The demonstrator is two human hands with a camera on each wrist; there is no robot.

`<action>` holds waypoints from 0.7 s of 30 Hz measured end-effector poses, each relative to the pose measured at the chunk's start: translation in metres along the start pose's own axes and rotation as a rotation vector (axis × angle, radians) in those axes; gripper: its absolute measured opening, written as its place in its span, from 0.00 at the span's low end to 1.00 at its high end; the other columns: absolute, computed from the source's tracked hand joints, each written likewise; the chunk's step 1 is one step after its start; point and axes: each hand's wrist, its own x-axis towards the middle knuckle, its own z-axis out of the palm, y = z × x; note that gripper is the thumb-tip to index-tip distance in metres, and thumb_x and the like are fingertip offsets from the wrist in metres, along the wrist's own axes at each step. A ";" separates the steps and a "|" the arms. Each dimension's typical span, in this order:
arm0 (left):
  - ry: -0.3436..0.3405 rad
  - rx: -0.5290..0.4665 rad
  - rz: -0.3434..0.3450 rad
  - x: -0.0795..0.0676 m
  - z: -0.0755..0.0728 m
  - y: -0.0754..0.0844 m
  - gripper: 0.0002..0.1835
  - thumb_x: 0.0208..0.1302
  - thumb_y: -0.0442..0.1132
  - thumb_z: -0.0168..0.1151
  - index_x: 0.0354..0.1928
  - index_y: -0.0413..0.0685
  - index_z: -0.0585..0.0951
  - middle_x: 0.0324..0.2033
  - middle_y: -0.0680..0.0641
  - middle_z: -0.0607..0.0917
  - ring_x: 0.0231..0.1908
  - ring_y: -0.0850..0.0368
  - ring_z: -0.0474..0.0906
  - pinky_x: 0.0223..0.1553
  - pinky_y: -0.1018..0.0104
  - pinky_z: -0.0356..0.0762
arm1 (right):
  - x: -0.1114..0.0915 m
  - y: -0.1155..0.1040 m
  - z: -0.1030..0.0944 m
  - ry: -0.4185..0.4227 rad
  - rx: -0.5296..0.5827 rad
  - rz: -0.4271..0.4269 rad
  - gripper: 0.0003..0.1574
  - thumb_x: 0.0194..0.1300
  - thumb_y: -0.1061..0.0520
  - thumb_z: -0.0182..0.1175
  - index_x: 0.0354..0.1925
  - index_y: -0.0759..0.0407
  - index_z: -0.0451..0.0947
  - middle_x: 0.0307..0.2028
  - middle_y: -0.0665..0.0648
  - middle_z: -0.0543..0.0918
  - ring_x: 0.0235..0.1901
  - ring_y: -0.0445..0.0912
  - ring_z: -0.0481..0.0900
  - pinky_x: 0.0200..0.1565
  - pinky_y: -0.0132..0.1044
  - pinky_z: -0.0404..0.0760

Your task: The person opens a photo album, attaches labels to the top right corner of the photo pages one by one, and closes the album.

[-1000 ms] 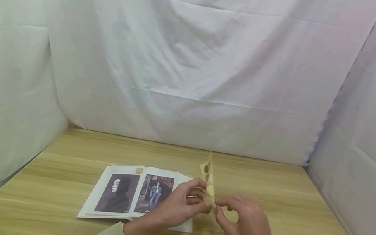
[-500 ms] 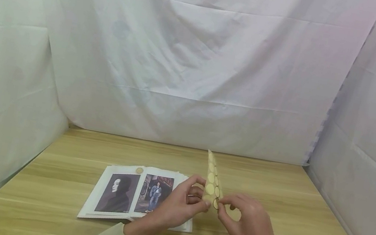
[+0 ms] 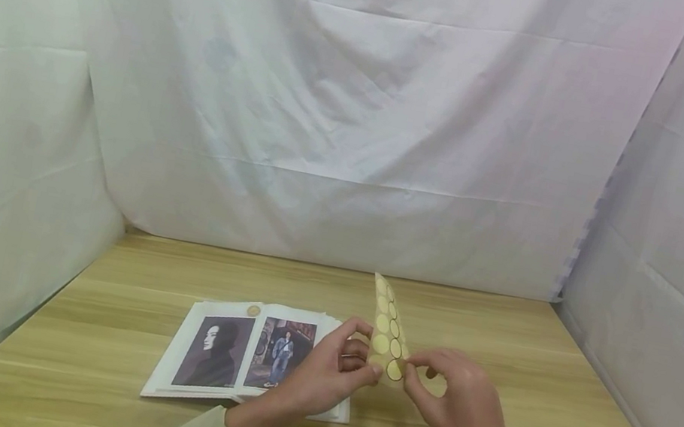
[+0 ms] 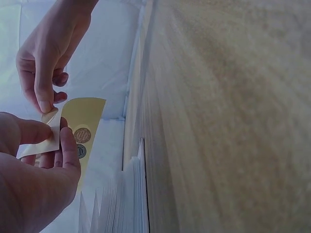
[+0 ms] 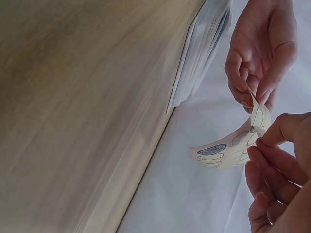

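My left hand point(image 3: 320, 374) grips the lower end of a pale yellow sticker sheet point(image 3: 383, 324), thumb on the near side, fingers behind. Round stickers run along the sheet in rows; two with coin-like print show in the left wrist view. At the sheet's lower right, my right hand point(image 3: 460, 402) pinches the edge of a round sticker point(image 4: 49, 115) between thumb and forefinger. That sticker is lifted partly off the sheet, which bends in the right wrist view. An open photo album point(image 3: 164, 382) lies under and left of my left hand, its right part covered by it.
A portrait photo point(image 3: 213, 351) fills the album's left page, and a photo of a standing person point(image 3: 282, 356) is on the right one. One round sticker point(image 3: 253, 310) sits at the left page's top. White cloth point(image 3: 356, 132) hangs around the wooden table point(image 3: 556, 404).
The sheet has turned from nearly edge-on to show its face of round stickers. My right hand has shifted slightly right with the sticker's edge; my left hand and the album stay put.
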 end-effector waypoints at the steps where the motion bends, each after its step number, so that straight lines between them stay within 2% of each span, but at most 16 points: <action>1: -0.001 0.003 0.002 0.000 0.000 0.000 0.21 0.74 0.31 0.66 0.63 0.46 0.73 0.50 0.40 0.90 0.52 0.34 0.88 0.52 0.65 0.89 | 0.000 0.001 0.000 0.001 0.002 0.003 0.13 0.53 0.61 0.79 0.36 0.44 0.91 0.34 0.35 0.89 0.33 0.33 0.82 0.37 0.23 0.80; 4: -0.003 0.006 0.004 -0.001 0.000 0.000 0.21 0.74 0.31 0.66 0.63 0.46 0.73 0.50 0.40 0.90 0.51 0.37 0.89 0.52 0.67 0.89 | 0.000 0.002 -0.001 0.000 -0.003 0.014 0.13 0.54 0.61 0.79 0.36 0.43 0.91 0.33 0.35 0.89 0.32 0.33 0.81 0.36 0.23 0.78; 11: -0.004 0.014 0.009 -0.001 0.000 0.000 0.20 0.74 0.31 0.66 0.63 0.46 0.73 0.50 0.40 0.90 0.47 0.51 0.89 0.52 0.67 0.88 | -0.001 0.005 -0.003 -0.008 -0.011 0.037 0.12 0.55 0.60 0.79 0.36 0.43 0.91 0.32 0.35 0.89 0.32 0.34 0.80 0.36 0.21 0.76; 19: -0.002 0.012 0.004 0.000 0.001 -0.001 0.20 0.74 0.32 0.66 0.63 0.47 0.73 0.50 0.41 0.89 0.52 0.39 0.89 0.52 0.67 0.88 | -0.001 0.008 -0.006 -0.011 -0.013 0.060 0.12 0.56 0.60 0.78 0.34 0.42 0.90 0.31 0.35 0.88 0.31 0.34 0.80 0.35 0.21 0.75; 21: -0.005 0.015 0.004 0.000 0.001 -0.001 0.20 0.74 0.32 0.66 0.64 0.47 0.73 0.50 0.41 0.89 0.52 0.39 0.88 0.52 0.67 0.88 | -0.001 0.009 -0.007 -0.010 -0.018 0.070 0.12 0.56 0.61 0.78 0.35 0.43 0.91 0.31 0.36 0.88 0.31 0.34 0.80 0.34 0.23 0.76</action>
